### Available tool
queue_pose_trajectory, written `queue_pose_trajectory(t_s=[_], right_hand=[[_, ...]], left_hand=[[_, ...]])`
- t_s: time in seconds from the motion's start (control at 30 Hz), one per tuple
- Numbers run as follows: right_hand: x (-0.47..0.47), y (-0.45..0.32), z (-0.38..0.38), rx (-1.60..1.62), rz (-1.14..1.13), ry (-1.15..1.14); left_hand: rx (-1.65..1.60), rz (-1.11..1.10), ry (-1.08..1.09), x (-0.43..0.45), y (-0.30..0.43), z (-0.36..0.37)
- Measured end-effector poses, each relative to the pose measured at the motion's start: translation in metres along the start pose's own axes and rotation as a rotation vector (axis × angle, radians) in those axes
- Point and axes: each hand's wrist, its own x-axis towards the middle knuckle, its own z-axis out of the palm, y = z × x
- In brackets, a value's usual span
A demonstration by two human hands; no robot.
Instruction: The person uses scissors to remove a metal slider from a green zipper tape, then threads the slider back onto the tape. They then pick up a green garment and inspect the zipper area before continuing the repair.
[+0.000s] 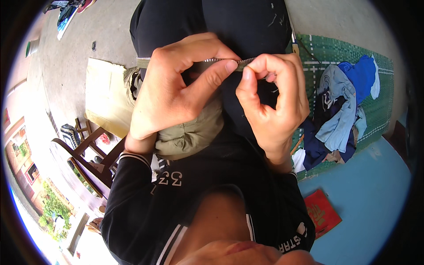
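A zipper with metal teeth and olive tape [212,60] stretches sideways across my dark-trousered thighs. My left hand [179,86] pinches it between thumb and index finger, near the middle of its visible length. Close by on the right, my right hand [276,99] holds the zipper between thumb and bent index finger; fine loose threads hang by those fingers. An olive-green fabric garment [190,132] lies bunched on my lap, under my left wrist. Whether the zipper is joined to this garment cannot be told, as my left hand covers its left part.
A green woven mat [351,49] at the right bears a pile of blue and dark clothes [341,109]. Cardboard [106,96] lies on the concrete floor at the left, near a wooden chair [96,159]. A red item [321,212] is on the blue surface at the lower right.
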Motion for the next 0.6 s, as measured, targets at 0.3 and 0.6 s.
queue_pose_trajectory(t_s=[0.3, 0.6], right_hand=[[-0.005, -0.005, -0.013, 0.26, 0.254, -0.049], [-0.002, 0.001, 0.001, -0.06, -0.038, -0.018]], left_hand=[[-0.075, -0.137, -0.03, -0.002, 0.006, -0.003], [-0.011, -0.042, -0.015, -0.002, -0.002, -0.003]])
